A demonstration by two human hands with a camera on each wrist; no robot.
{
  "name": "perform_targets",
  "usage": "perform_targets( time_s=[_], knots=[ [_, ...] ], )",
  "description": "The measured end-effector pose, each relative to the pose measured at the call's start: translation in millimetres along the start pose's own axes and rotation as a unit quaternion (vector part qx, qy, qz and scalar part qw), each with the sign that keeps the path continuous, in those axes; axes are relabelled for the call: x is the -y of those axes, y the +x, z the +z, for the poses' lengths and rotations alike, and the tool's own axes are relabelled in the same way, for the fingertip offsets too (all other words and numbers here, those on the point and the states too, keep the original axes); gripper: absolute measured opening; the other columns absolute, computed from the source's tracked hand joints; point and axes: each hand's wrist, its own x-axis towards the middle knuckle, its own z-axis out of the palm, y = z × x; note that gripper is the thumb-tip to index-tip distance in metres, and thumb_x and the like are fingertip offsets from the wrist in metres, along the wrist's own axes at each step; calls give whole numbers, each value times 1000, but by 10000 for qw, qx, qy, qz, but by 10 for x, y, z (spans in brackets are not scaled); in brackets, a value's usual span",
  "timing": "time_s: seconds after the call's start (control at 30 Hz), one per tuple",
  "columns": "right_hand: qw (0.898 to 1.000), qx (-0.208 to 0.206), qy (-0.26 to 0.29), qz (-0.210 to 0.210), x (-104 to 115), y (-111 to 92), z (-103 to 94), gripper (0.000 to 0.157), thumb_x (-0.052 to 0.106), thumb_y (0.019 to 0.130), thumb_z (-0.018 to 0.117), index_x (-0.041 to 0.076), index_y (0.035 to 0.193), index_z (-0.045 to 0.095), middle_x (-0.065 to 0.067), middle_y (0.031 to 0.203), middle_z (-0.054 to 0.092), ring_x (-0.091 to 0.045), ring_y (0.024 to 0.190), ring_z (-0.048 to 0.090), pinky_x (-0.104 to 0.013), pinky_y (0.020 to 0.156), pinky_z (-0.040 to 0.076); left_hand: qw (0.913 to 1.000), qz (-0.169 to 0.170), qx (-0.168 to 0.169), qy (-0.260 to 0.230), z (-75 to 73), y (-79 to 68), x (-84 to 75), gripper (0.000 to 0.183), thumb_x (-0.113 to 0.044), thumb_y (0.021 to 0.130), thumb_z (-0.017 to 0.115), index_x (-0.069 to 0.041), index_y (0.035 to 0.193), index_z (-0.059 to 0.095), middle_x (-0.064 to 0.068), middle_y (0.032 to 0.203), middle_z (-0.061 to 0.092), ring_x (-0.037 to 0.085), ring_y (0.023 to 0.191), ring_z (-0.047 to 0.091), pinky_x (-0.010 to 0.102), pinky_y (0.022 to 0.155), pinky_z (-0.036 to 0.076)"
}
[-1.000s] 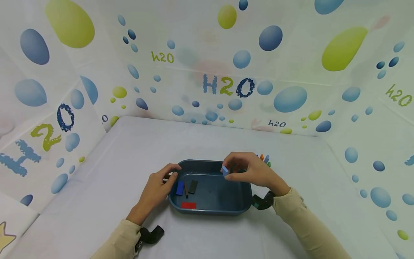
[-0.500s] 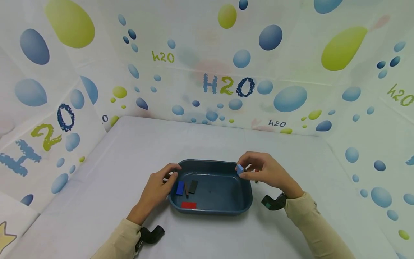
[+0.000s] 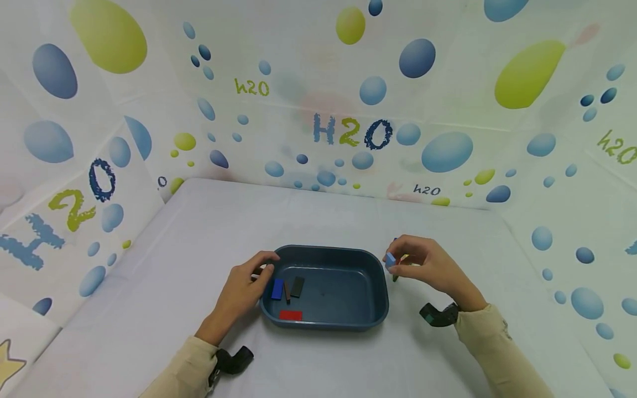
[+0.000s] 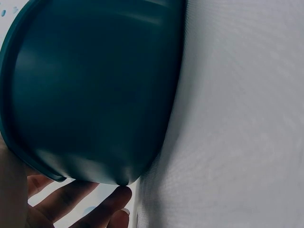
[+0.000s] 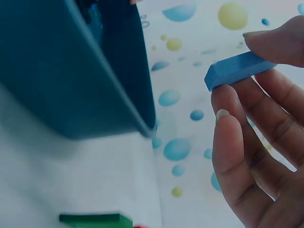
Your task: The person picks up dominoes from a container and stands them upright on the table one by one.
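Note:
My right hand (image 3: 433,268) pinches a light blue rectangular block (image 5: 240,69) between thumb and fingers, held just off the right end of a dark blue plastic tray (image 3: 333,296). At the tray's left end my left hand (image 3: 244,284) holds the rim, with fingers (image 4: 109,204) curled against the outer wall in the left wrist view. In the tray's left part lie a blue block (image 3: 277,289), a narrow brown block (image 3: 286,293), a blackish block (image 3: 297,287) and a red block (image 3: 290,315). Other coloured blocks, mostly hidden, lie behind my right hand.
A green block (image 5: 95,220) lies on the table beside the tray in the right wrist view. The table has a white cloth (image 3: 239,215). Printed curtains (image 3: 298,99) with coloured drops stand round the back and sides.
My right hand has moved right with the light blue block, from over the tray to beyond its right rim. The left hand and the blocks in the tray have stayed put.

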Motion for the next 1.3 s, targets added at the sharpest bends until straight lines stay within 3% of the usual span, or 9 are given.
perform_targets(
  time_s=[0.27, 0.43, 0.53, 0.97, 1.3],
  knots=[
    [9992, -241, -85, 294, -86, -136, -93, 18, 8, 94, 78, 12, 110, 71, -9, 106, 69, -27, 96, 68, -41, 83, 58, 10000, -6, 21, 12, -3, 1, 5, 23, -12, 106, 61, -18, 126, 69, 9, 124, 72, 26, 89, 72, 38, 67, 57],
    [9974, -406, -177, 568, -153, -199, -134, 20, 9, 94, 79, 12, 112, 71, -11, 106, 71, -27, 98, 67, -37, 83, 58, 10000, -13, 20, -4, -3, -1, -14, 23, -12, 106, 61, -16, 127, 69, 10, 125, 71, 26, 91, 73, 43, 73, 59],
    [9957, -520, -259, 715, -208, -239, -154, 23, 10, 93, 80, 7, 113, 70, -5, 105, 71, -27, 99, 67, -35, 85, 58, 10000, -18, 25, -7, -4, 2, -28, 23, -13, 106, 61, -15, 128, 69, 10, 125, 71, 26, 91, 73, 46, 76, 59],
    [9883, -756, -368, 1269, -459, -337, -156, 30, 15, 93, 81, -1, 114, 68, -9, 106, 69, -28, 100, 65, -30, 87, 55, 10000, -70, 35, 6, -5, -2, -32, 22, -13, 106, 61, -17, 127, 69, 10, 125, 71, 26, 90, 73, 43, 74, 59],
    [9855, -821, -395, 1431, -620, -359, -96, 26, 12, 90, 83, 6, 112, 70, -9, 102, 69, -30, 94, 67, -32, 80, 57, 10000, -44, 23, 38, -6, -2, -32, 22, -14, 106, 61, -16, 127, 69, 10, 125, 71, 27, 91, 73, 47, 76, 60]
  ],
)
